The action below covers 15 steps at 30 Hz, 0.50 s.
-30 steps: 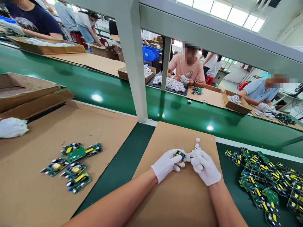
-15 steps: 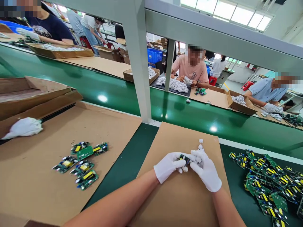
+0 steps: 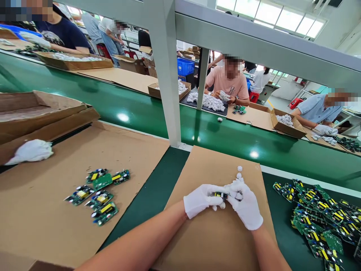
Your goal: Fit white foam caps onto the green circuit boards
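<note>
My left hand (image 3: 200, 199), in a white glove, is closed around a small circuit board (image 3: 218, 194) with yellow and black parts, held above a cardboard sheet (image 3: 194, 241). Also gloved in white, my right hand (image 3: 246, 205) pinches at the board's right end, its thumb and fingertips close together. The gloves cover much of the board. Small white pieces (image 3: 239, 169) lie on the cardboard just beyond my right fingers. Another pale piece (image 3: 238, 196) shows beneath those fingers, partly hidden.
To the right lies a heap of circuit boards (image 3: 318, 214); several more boards (image 3: 103, 181) lie on the left cardboard. A white cloth bundle (image 3: 32, 151) sits beside a cardboard box (image 3: 47, 109). A grey post (image 3: 169, 82) rises before the green conveyor (image 3: 135, 113). Co-workers sit across.
My fingers have drawn closer around the board, which now shows more edge-on. A small white item on the conveyor has shifted left. The view has moved slightly.
</note>
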Each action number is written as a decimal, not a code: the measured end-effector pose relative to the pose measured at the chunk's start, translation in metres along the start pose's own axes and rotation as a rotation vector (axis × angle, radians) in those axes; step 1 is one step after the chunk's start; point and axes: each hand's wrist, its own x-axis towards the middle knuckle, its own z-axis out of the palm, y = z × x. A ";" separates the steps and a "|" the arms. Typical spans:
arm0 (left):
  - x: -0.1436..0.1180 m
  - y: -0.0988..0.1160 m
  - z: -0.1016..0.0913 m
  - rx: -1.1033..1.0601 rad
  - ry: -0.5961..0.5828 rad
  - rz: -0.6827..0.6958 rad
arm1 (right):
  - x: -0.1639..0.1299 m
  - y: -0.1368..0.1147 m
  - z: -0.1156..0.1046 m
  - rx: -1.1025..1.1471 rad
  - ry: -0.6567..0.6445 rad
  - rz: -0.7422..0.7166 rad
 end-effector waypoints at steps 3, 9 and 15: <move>-0.001 0.000 -0.003 0.003 0.001 -0.058 | 0.001 -0.007 -0.003 0.139 -0.085 0.069; -0.002 0.001 -0.005 -0.071 -0.070 -0.048 | 0.003 -0.014 -0.005 0.509 -0.292 0.292; -0.001 0.002 -0.010 -0.078 -0.035 0.022 | 0.011 -0.012 -0.017 0.730 -0.067 0.426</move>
